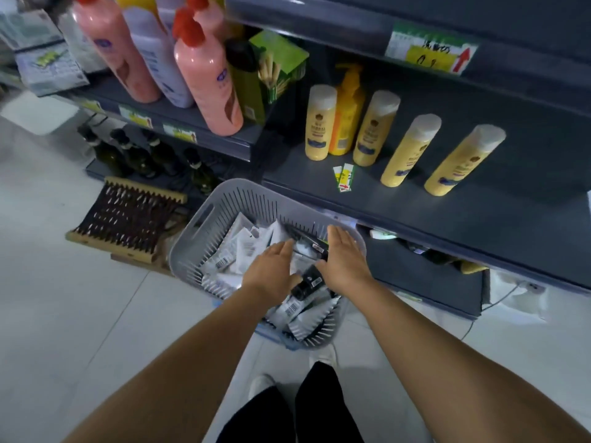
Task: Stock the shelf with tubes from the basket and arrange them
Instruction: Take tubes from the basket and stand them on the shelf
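Head view, only one I've got: grey slotted plastic basket [204, 219] sits on the pale tiled floor [57, 314], right in front of the dark grey metal shelf unit [479, 199]. Basket is full of white squeeze tubes with crimped ends and barcodes [243, 247], heaped loosely, plus a few black tubes [308, 278] lying on top near the middle. Both my arms reach down into it. Left hand [271, 271] is palm down over the white tubes, fingers spread flat, holding nothing that I can see; thumb side is just beside a black tube. Right hand [343, 260] is also flat, fingers together and extended over the basket's far rim, not closed on anything; its thumb touches or nearly touches the black tube, can't tell which. No tubes on the shelf board that I can make out. That board carries yellow bottles with white caps [396, 151] standing apart in a row, a yellow pump bottle [347, 113], and a small loose price tag [344, 177]. Higher left shelf: tall pink bottles with red caps [204, 75]. A wooden-backed brush mat [128, 219] lies left of the basket.
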Demonstrator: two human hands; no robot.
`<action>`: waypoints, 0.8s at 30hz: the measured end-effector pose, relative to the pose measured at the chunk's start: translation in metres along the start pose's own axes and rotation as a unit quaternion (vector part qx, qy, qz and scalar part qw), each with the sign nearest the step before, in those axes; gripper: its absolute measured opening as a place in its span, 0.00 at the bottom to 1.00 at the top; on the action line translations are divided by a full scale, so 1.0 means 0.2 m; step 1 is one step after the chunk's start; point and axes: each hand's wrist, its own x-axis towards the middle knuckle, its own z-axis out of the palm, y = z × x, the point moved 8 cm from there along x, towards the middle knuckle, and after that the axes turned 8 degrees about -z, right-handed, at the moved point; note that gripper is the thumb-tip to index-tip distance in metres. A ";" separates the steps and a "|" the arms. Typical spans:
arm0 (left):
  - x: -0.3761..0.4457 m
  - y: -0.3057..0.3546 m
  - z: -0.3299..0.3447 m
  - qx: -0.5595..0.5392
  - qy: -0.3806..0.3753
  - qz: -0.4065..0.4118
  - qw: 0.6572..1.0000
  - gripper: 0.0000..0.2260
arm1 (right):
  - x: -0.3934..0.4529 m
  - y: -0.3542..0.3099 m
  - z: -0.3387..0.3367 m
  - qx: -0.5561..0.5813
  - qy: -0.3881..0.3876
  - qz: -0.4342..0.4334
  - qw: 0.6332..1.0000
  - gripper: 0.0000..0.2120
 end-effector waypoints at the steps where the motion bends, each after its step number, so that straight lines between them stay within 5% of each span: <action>1: 0.03 0.01 0.06 0.001 -0.013 -0.004 1.000 0.35 | 0.03 0.03 0.04 0.003 -0.008 0.004 1.000 0.36; 7: 0.18 0.05 0.39 0.008 -0.072 -0.001 0.997 0.35 | 0.20 0.16 0.21 -0.006 -0.027 0.026 0.999 0.36; 12: 0.26 0.05 0.51 0.051 -0.051 0.018 0.997 0.33 | 0.30 0.20 0.31 0.003 -0.050 0.031 0.998 0.36; 17: 0.27 0.00 0.45 0.055 -0.021 0.014 0.998 0.27 | 0.36 0.25 0.37 -0.006 -0.046 0.049 0.998 0.35; 24: 0.22 -0.33 0.26 0.071 0.017 -0.045 0.996 0.35 | 0.44 0.17 0.42 -0.019 -0.071 0.040 0.997 0.37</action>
